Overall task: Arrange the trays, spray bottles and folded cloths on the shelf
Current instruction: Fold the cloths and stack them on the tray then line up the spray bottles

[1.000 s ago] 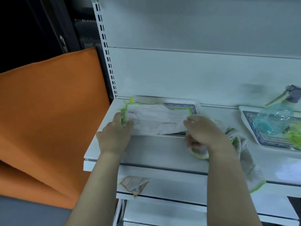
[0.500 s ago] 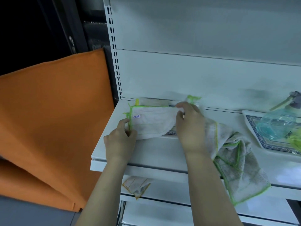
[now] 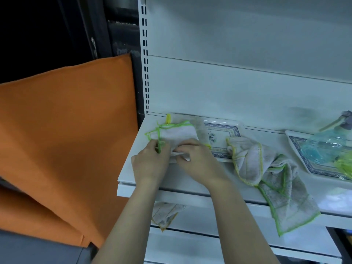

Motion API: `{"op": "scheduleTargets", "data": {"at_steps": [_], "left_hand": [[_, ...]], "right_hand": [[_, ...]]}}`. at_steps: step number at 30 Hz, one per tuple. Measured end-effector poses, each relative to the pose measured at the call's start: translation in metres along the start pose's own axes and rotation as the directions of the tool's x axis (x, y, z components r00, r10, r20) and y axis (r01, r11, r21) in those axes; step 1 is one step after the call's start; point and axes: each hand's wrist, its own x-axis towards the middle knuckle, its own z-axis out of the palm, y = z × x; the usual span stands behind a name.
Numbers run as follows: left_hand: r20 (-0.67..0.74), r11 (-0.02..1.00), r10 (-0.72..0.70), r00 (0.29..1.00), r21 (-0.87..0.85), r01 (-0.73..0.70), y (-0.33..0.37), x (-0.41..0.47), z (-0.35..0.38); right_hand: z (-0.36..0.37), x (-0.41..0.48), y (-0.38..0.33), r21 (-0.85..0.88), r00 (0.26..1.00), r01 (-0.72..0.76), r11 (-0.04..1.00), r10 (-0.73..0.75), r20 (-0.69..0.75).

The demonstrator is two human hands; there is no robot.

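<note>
A white cloth with green edging (image 3: 177,135) lies folded at the left end of the white shelf (image 3: 190,180), partly over a blue-patterned tray (image 3: 222,138). My left hand (image 3: 150,162) pinches its left front edge. My right hand (image 3: 198,159) grips its front fold right beside the left hand. A second green-edged cloth (image 3: 266,174) lies crumpled to the right and hangs over the shelf's front edge. A pale blue spray bottle (image 3: 323,145) lies on a second patterned tray (image 3: 308,166) at the far right.
A large orange sheet (image 3: 66,140) hangs left of the shelf. On the lower shelf lies a small orange-edged cloth (image 3: 165,214). A slotted upright (image 3: 145,54) and the white back panel stand behind the shelf. Something yellow-green (image 3: 344,164) rests on the right tray.
My right hand folded the cloth's right half leftward and came down beside my left hand. The second cloth dropped from my right hand and now lies crumpled on the shelf.
</note>
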Motion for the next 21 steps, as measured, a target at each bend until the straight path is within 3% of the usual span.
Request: {"op": "scheduleTargets", "data": {"at_steps": [3,5,6,8,10,15,19,21], "left_hand": [[-0.004,0.997,0.037,0.999,0.064,-0.037,-0.005,0.002,0.002],[0.003,0.994,0.07,0.998,0.088,-0.07,-0.006,0.002,0.003],[0.0,0.992,0.081,0.997,0.092,-0.081,-0.007,0.002,0.003],[0.002,0.99,0.095,0.995,0.104,-0.095,-0.01,0.006,0.005],[0.026,0.987,0.092,0.995,0.133,-0.095,-0.012,0.01,0.007],[0.065,0.981,0.155,0.986,0.105,-0.162,-0.016,0.011,0.002],[0.077,0.978,0.204,0.976,0.014,-0.206,-0.018,0.007,-0.005],[0.048,0.974,0.225,0.973,-0.035,-0.224,-0.015,0.004,-0.009]], "right_hand": [[-0.002,-0.001,-0.004,0.146,0.984,-0.055,0.988,0.079,-0.162],[-0.005,0.002,0.0,0.109,0.918,-0.166,0.98,0.194,-0.346],[-0.007,0.005,0.004,0.06,0.891,-0.261,0.963,0.265,-0.37],[-0.006,0.013,0.012,0.002,0.873,-0.419,0.908,0.403,-0.274],[-0.004,0.02,0.012,0.006,0.854,-0.486,0.874,0.476,-0.209],[-0.002,0.02,0.006,0.013,0.87,-0.435,0.901,0.424,-0.253],[-0.009,0.01,-0.006,0.239,0.891,-0.302,0.923,0.363,-0.273],[-0.015,0.009,-0.016,0.449,0.906,-0.254,0.857,0.373,-0.2]]}}
